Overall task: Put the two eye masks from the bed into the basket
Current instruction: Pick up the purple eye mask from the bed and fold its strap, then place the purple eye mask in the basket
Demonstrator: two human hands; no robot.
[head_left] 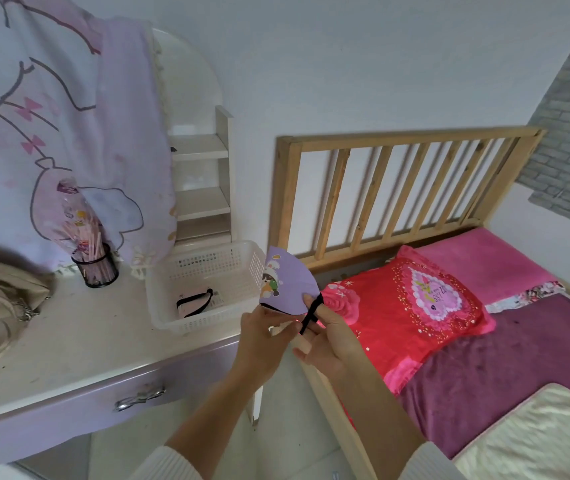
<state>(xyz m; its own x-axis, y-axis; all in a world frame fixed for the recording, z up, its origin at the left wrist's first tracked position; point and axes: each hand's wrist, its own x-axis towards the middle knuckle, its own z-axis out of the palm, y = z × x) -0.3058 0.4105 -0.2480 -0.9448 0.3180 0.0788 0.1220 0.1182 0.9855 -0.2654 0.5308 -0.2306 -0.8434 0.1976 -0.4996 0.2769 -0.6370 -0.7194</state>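
From the head camera, both hands are raised in the gap between the bed (484,341) and the dresser (69,344), holding the purple eye mask (288,284) folded in half. The left hand (263,336) has its fingers closed on the lower edge of the fold, while the right hand (328,341) pinches the corner where the black elastic strap (311,315) comes out — the strap is looped over one of its fingers, probably to keep it from dangling and catching on the basket wall. Folding the mask likely makes it compact enough to drop in cleanly. It hangs just beside the right rim of the white basket (242,252), which sits on the dresser top at the edge nearest the bed, a short reach away. Inside the basket, on its floor, lies a pink eye mask (195,303) with a black strap, so by my reading one of the two is already delivered and this is the last. No mask is visible on the bed now; the red pillow (408,306) is bare. A pen holder (95,265) stands well to the left, out of the way.
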